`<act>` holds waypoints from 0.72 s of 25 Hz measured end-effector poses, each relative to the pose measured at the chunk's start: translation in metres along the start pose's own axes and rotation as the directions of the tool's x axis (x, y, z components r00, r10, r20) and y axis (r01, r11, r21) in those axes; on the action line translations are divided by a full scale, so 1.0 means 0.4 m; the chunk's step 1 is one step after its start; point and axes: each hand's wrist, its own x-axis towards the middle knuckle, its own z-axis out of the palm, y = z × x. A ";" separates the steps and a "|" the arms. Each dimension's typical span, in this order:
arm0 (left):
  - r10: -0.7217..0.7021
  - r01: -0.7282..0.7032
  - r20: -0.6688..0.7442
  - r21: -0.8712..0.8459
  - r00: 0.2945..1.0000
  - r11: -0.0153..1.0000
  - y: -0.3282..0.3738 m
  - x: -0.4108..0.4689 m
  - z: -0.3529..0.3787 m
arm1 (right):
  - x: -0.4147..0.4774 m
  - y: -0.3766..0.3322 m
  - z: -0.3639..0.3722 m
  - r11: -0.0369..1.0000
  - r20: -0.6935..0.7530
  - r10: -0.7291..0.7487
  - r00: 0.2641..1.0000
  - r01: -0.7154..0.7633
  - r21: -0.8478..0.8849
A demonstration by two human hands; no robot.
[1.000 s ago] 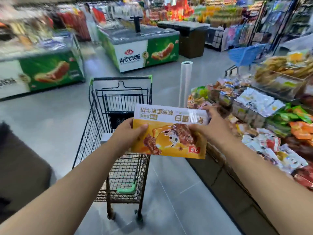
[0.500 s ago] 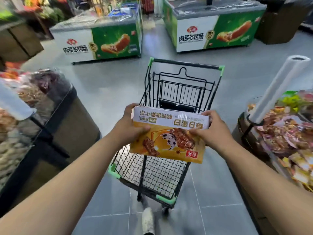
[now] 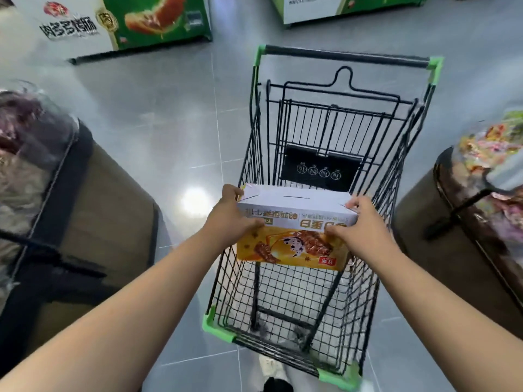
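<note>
Box (image 3: pixel 294 222) gripped at both ends, left fingers (image 3: pixel 230 191) and right fingers (image 3: pixel 354 204) curled round it; keep level, lower into cart (image 3: pixel 218 331) beneath fingers, release together.

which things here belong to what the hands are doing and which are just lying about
In the job: yellow and white cardboard food box, gripped by left hand and right hand; black wire shopping cart with green corners beneath it.
Lying about: green and white freezer chest; brown snack bin.
</note>
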 end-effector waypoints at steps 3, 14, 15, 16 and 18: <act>-0.016 0.012 0.058 0.068 0.998 0.998 -0.049 0.094 0.066 | 0.072 0.055 0.071 0.996 0.011 0.081 0.997 -0.081 -0.025; -0.129 0.082 0.219 0.212 0.967 0.974 -0.225 0.352 0.296 | 0.296 0.240 0.313 0.986 0.053 0.156 0.986 -0.152 -0.065; -0.134 0.086 0.232 0.204 0.963 0.975 -0.235 0.367 0.308 | 0.307 0.255 0.340 0.986 0.054 0.162 0.985 -0.160 -0.053; -0.150 0.103 0.234 0.201 0.961 0.974 -0.250 0.387 0.324 | 0.321 0.270 0.371 0.985 0.060 0.171 0.983 -0.169 -0.039; -0.192 0.149 0.215 0.201 0.958 0.968 -0.283 0.423 0.357 | 0.345 0.300 0.427 0.982 0.064 0.186 0.981 -0.184 -0.035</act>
